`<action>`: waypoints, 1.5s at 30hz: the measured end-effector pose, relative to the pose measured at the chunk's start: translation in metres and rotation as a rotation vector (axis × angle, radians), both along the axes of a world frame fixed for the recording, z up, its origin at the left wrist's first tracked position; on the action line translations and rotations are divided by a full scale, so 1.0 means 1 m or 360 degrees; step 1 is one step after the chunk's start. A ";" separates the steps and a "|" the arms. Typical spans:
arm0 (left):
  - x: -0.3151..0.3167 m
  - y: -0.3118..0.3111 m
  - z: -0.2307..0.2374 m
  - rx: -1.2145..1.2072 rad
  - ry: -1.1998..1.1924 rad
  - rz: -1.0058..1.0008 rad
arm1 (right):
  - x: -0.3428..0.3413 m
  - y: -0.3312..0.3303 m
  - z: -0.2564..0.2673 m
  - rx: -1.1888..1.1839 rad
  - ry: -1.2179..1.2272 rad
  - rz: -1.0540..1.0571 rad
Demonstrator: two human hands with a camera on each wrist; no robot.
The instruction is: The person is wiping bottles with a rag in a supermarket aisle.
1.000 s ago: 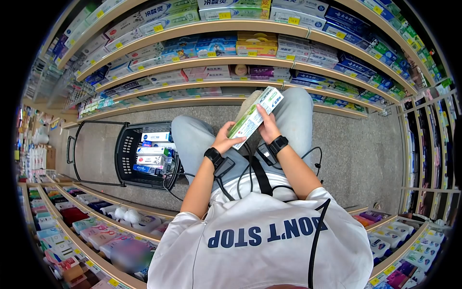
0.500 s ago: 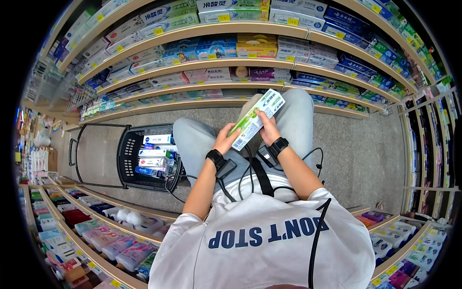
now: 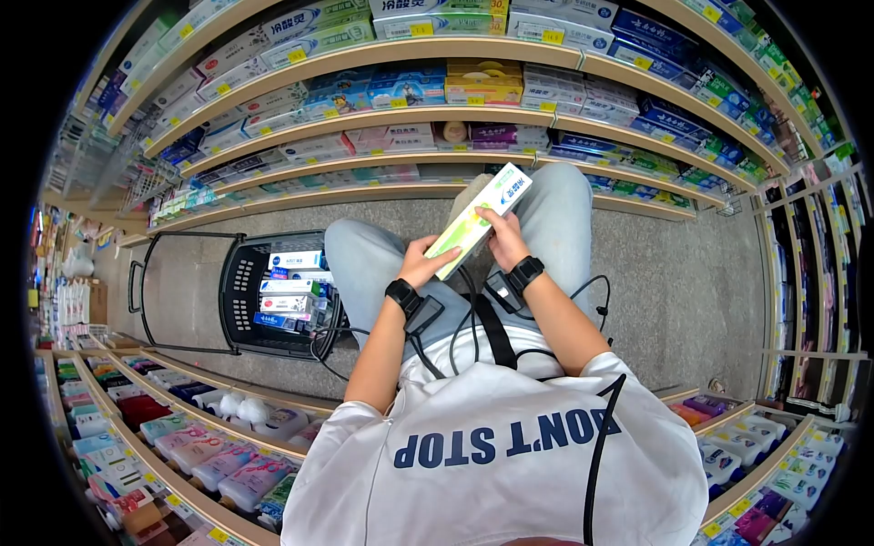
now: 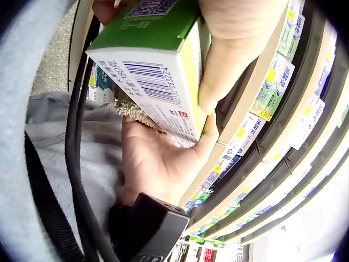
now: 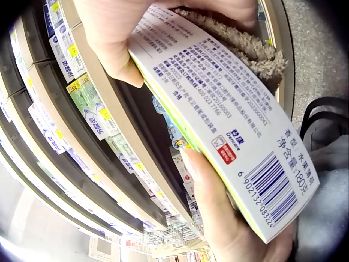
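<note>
A long white and green toothpaste box [image 3: 462,231] is held slantwise above the person's lap. The left hand [image 3: 421,265] grips its near end, thumb on the upper face. Farther up the box, the right hand [image 3: 506,242] grips the side edge, with its thumb across the top. In the left wrist view the green end flap and a barcode side of the toothpaste box [image 4: 150,90] show. Fine print and a barcode cover the side of the toothpaste box [image 5: 218,114] seen in the right wrist view.
A dark shopping basket [image 3: 238,305] holding several boxes [image 3: 289,286] stands on the floor by the left knee. Shelves of boxed toothpaste [image 3: 410,89] rise in front. Bottles [image 3: 218,464] line shelves behind. Black cables [image 3: 332,350] run from the wrists.
The hands have turned the toothpaste box about its long axis. Its printed barcode side faced up before; now the yellow-green front with large lettering does. The basket stays in place.
</note>
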State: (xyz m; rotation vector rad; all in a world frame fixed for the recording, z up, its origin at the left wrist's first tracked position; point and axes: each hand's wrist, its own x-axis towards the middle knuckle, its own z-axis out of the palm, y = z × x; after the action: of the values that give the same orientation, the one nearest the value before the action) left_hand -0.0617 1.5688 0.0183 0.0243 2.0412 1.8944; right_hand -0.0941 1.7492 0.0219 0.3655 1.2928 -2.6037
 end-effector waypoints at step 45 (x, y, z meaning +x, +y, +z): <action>0.000 0.000 -0.003 -0.0132 -0.0009 -0.0076 | 0.003 -0.001 0.006 0.0049 -0.0003 0.0025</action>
State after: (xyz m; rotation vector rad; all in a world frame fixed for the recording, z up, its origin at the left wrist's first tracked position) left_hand -0.0621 1.5683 0.0156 0.0461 2.0943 1.7783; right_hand -0.0909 1.7487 0.0278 0.3614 1.3314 -2.5728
